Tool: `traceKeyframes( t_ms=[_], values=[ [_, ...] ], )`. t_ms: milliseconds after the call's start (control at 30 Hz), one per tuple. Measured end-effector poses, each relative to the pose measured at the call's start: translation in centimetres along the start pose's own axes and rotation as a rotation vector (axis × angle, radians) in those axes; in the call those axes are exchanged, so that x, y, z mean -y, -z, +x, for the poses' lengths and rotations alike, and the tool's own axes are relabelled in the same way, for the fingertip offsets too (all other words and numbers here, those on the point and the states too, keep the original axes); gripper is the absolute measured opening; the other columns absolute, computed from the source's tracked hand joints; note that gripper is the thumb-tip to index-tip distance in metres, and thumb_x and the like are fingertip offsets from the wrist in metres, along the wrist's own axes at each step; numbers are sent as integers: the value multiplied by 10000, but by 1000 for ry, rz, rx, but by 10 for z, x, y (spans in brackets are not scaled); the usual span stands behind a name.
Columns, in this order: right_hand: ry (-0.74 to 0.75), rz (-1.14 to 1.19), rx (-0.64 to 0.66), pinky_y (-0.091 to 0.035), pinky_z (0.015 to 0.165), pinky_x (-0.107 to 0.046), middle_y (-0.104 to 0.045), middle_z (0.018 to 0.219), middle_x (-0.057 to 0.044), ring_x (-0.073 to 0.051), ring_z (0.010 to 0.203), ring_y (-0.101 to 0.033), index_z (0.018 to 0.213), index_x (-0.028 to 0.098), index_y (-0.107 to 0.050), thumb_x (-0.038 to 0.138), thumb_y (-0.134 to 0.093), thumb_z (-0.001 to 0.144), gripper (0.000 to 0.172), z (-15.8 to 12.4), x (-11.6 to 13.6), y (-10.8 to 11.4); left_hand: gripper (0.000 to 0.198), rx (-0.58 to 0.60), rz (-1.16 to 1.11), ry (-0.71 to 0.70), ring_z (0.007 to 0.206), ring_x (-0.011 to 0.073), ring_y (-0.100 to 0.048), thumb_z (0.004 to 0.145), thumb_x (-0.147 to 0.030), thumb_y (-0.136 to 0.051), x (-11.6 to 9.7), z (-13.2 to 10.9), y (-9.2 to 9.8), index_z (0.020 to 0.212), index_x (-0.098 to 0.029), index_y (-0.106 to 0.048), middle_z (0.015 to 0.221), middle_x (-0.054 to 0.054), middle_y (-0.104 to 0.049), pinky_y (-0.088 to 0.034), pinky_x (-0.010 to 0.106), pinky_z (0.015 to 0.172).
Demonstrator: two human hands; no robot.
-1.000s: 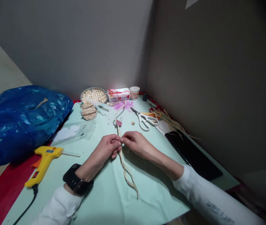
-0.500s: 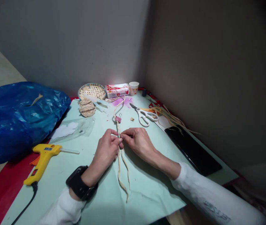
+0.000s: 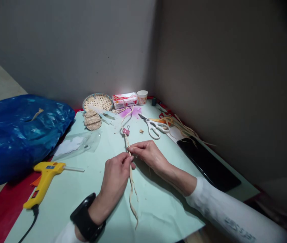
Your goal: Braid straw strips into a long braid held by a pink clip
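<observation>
A thin pale braid of flat fibre strands [image 3: 126, 140] runs toward me down the middle of the table, pinched by a pink binder clip [image 3: 126, 131] at its far part. Below the clip my right hand [image 3: 147, 152] grips the strands between thumb and forefinger. Just nearer to me, my left hand [image 3: 116, 173], with a black watch on its wrist, pinches the strands between thumb and fingers. Two loose strand ends [image 3: 132, 202] hang from under the left hand onto the pale green sheet. The fingers partly hide the strands between the hands.
White-handled scissors [image 3: 154, 127] and a black phone-like slab [image 3: 209, 165] lie at right. At left are a yellow glue gun [image 3: 43, 179], a blue plastic bag [image 3: 24, 141] and a twine ball [image 3: 93, 119]. A woven basket [image 3: 98, 101] and paper cup [image 3: 142, 98] stand behind.
My left hand has slid down the strands toward me, slightly apart from the right hand, which still pinches them. The view has shifted a little.
</observation>
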State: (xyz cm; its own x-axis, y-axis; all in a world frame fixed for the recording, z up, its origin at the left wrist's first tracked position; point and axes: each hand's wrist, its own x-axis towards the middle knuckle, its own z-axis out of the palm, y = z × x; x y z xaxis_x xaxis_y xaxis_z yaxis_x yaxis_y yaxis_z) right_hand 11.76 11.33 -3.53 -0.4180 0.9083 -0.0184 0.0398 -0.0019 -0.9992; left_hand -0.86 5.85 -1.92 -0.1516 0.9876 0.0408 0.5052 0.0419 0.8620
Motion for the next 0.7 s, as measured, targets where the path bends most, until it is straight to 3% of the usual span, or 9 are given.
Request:
traceKeyframes(
  t_ms=[133, 267, 367, 433, 500, 600, 700],
  values=[
    [-32, 253, 81, -319, 485, -214, -511, 523, 29, -82, 478, -437, 653, 123, -641, 314, -597, 791, 239, -1, 2, -4, 193, -23, 213, -150, 518, 183, -527, 823, -232, -552, 3, -3, -3, 659, -224, -652, 585, 37, -664, -298, 261, 570],
    [-96, 274, 15, -281, 483, -208, -522, 535, 28, -67, 497, -400, 622, 107, -643, 263, -655, 733, 192, -1, 3, -2, 262, -3, 368, -218, 486, 154, -427, 823, -266, -567, 1, -4, -2, 570, -213, -605, 537, 26, -597, -250, 267, 558],
    [-147, 221, -21, -242, 465, -211, -449, 457, 55, -58, 450, -317, 606, 108, -652, 237, -641, 730, 179, -2, 5, 0, 286, -88, 287, -186, 519, 150, -441, 804, -299, -591, -1, 0, 3, 534, -206, -592, 550, 18, -575, -283, 256, 562],
    [-160, 175, -42, -229, 462, -213, -401, 420, 69, -57, 434, -272, 613, 106, -670, 235, -629, 736, 183, -2, 6, 1, 171, -101, 126, -77, 530, 147, -475, 799, -317, -590, 1, 7, 8, 681, -208, -648, 611, 15, -605, -315, 244, 539],
    [-145, 150, -46, -234, 468, -213, -430, 430, 60, -58, 437, -275, 632, 100, -689, 235, -617, 746, 191, -3, 7, 1, 167, 71, -120, 98, 440, 119, -430, 799, -349, -581, 3, 15, 12, 843, -199, -640, 553, -14, -564, -273, 223, 440],
    [-107, 124, -18, -266, 487, -209, -515, 489, 34, -61, 456, -327, 657, 97, -703, 214, -598, 758, 187, -4, 8, 1, 190, 328, -402, 269, 360, 73, -334, 796, -362, -584, 7, 23, 13, 831, -175, -582, 466, -59, -462, -161, 189, 354],
    [-65, 37, 46, -318, 528, -206, -592, 564, 5, -81, 512, -430, 708, 104, -717, 196, -554, 790, 204, -4, 7, 3, 172, 366, -542, 289, 377, 35, -312, 749, -305, -638, 9, 25, 10, 750, -164, -540, 545, -56, -485, -179, 157, 334]
  ],
)
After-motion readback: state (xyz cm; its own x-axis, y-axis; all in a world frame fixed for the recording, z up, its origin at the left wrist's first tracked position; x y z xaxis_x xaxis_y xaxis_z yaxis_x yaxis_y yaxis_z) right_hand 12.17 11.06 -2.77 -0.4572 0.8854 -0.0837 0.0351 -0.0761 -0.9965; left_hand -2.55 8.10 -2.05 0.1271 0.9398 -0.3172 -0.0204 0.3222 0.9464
